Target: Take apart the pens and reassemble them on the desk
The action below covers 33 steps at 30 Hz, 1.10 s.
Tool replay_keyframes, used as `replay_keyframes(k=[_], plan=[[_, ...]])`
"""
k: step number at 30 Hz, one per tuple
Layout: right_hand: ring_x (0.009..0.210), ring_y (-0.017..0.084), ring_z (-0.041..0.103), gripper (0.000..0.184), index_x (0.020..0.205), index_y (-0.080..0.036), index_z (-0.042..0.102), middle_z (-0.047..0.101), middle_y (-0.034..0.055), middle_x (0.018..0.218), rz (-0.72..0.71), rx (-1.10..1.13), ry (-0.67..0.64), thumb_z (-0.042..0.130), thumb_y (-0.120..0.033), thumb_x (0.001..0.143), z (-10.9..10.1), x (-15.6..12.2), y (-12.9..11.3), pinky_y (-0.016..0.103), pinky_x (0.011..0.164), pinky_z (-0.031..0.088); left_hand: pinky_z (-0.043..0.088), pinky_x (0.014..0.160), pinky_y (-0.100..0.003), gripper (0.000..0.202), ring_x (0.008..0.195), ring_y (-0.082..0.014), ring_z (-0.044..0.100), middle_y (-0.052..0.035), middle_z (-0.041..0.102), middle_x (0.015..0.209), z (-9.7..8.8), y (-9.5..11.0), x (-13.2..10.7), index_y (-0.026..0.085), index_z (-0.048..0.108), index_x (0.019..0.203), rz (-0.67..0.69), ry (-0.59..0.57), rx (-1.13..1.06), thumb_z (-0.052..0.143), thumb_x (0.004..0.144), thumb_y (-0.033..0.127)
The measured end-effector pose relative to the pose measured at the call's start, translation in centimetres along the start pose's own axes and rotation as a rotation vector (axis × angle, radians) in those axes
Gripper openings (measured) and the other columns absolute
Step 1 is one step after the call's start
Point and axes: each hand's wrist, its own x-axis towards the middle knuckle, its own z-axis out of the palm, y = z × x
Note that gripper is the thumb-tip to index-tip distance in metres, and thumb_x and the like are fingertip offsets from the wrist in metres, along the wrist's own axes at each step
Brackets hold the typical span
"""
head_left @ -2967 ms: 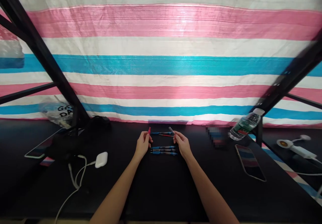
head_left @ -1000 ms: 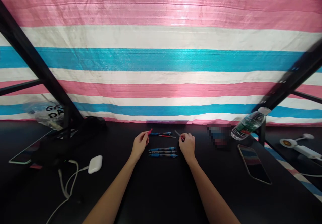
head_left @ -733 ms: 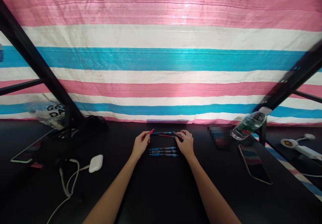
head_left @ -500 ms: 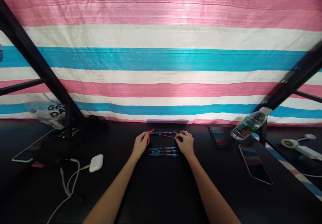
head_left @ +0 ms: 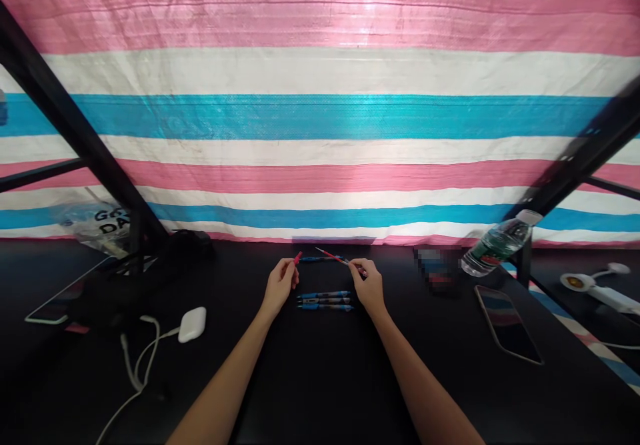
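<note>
My left hand [head_left: 281, 282] is closed in a pinch on a short red pen part [head_left: 298, 257], whose tip points up and away. In the fingers of my right hand [head_left: 369, 283] is a thin red pen refill [head_left: 331, 255], tilted with its fine tip up to the left. Part of something else reddish shows under those fingers, too small to make out. Between the hands, a blue pen [head_left: 311, 259] lies crosswise on the black table [head_left: 320, 371], partly behind the refill. Nearer to me lie several blue pens [head_left: 324, 301] side by side.
To the right are a phone [head_left: 509, 325], a leaning water bottle [head_left: 500, 243] and a blurred-out item [head_left: 439, 268]. At left lie a white earbud case [head_left: 192, 324], white cables [head_left: 137, 371] and dark bundled things. A striped sheet [head_left: 320, 118] hangs behind the table.
The red refill has been raised from lying almost level to a tilt, its tip now higher. My right hand has shifted slightly; the left still holds the red pen part.
</note>
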Motion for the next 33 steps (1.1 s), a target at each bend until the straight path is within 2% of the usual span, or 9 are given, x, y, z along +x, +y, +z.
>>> replay_keyframes(k=[3,7,14,20,25,29,33], plan=[[0.066,0.018,0.056,0.026,0.080,-0.020,0.062,0.062,0.0044,0.070,0.098,0.171,-0.093,0.055,-0.045,0.083,0.45,-0.21,-0.17,0.031,0.064,0.044,0.039,0.046,-0.021,0.030,0.053,-0.0100,0.052,0.0013,0.056,0.065,0.11,0.16,-0.06,0.017,0.056,0.086,0.018,-0.001,0.037,0.063,0.075,0.043],[0.060,0.017,0.055,0.031,0.077,-0.019,0.060,0.060,0.0032,0.066,0.148,0.209,-0.182,0.054,-0.050,0.081,0.58,-0.29,0.03,0.028,0.058,0.044,0.038,0.048,-0.020,0.024,0.050,-0.0081,0.048,0.0028,0.055,0.062,0.11,0.21,-0.15,0.016,0.055,0.088,0.034,-0.017,0.096,0.061,0.076,0.037],[0.060,0.018,0.056,0.031,0.074,-0.020,0.060,0.062,0.0033,0.064,0.176,0.200,-0.230,0.056,-0.051,0.079,0.54,-0.08,0.65,0.030,0.060,0.045,0.037,0.049,-0.020,0.022,0.050,-0.0077,0.047,0.0032,0.055,0.063,0.01,-0.34,0.00,0.016,0.055,0.088,0.047,-0.047,0.113,0.060,0.078,0.036],[0.061,0.017,0.055,0.030,0.074,-0.019,0.062,0.061,0.0036,0.064,0.203,0.218,-0.238,0.058,-0.049,0.078,0.53,-0.05,0.77,0.029,0.058,0.043,0.037,0.048,-0.020,0.022,0.050,-0.0079,0.047,0.0032,0.055,0.064,-0.05,-0.46,0.04,0.016,0.057,0.089,0.054,-0.058,0.114,0.060,0.078,0.036],[0.057,0.015,0.051,0.029,0.078,-0.019,0.065,0.061,0.0024,0.066,0.269,0.366,-0.162,0.065,-0.047,0.072,0.36,0.22,0.77,0.028,0.053,0.040,0.039,0.050,-0.021,0.023,0.056,-0.0108,0.052,0.0008,0.058,0.067,-0.10,-0.08,-0.14,0.016,0.062,0.089,0.064,-0.085,0.131,0.062,0.076,0.035],[0.057,0.014,0.054,0.030,0.081,-0.019,0.066,0.064,0.0026,0.068,0.336,0.532,-0.087,0.072,-0.044,0.066,0.29,0.46,0.75,0.027,0.051,0.041,0.044,0.059,-0.024,0.024,0.069,-0.0148,0.058,-0.0042,0.065,0.079,-0.12,0.34,-0.32,0.016,0.067,0.090,0.070,-0.135,0.190,0.064,0.076,0.035],[0.063,0.017,0.059,0.027,0.081,-0.019,0.066,0.070,0.0061,0.073,0.347,0.541,-0.124,0.071,-0.042,0.067,0.23,0.42,0.52,0.028,0.052,0.043,0.046,0.068,-0.026,0.023,0.078,-0.0164,0.060,-0.0047,0.066,0.086,-0.11,0.43,-0.35,0.017,0.067,0.090,0.088,-0.140,0.210,0.065,0.076,0.035]])
